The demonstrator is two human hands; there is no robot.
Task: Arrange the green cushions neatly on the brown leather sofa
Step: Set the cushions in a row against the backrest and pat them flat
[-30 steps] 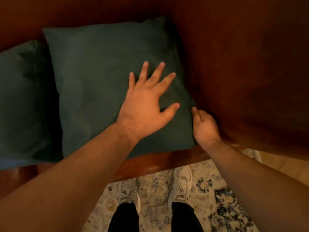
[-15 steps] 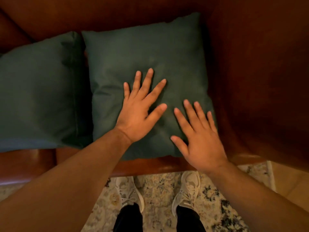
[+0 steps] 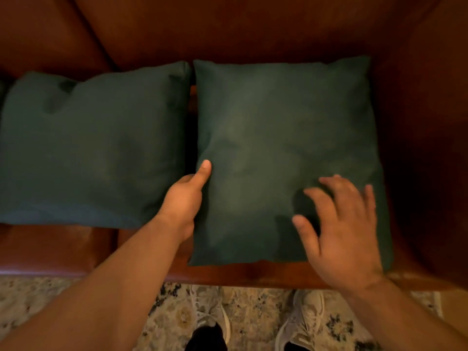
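Note:
Two dark green cushions lie side by side on the brown leather sofa [image 3: 240,29]. The right cushion [image 3: 278,127] sits against the sofa's right armrest; the left cushion [image 3: 91,148] lies just beside it, a narrow gap between them. My left hand [image 3: 186,198] grips the right cushion's left edge, thumb on top and fingers tucked out of sight in the gap. My right hand [image 3: 342,224] rests on the cushion's lower right part, fingers spread and blurred.
The sofa's right armrest [image 3: 425,148] rises beside the right cushion. The seat's front edge [image 3: 63,249] shows below the cushions. A patterned rug [image 3: 177,312] lies under my two light sneakers [image 3: 301,323]. A third cushion's edge shows at far left.
My left hand slid off the top of the right cushion to its left edge and took hold of it. My right hand moved up onto the cushion's lower right. The view shifted left.

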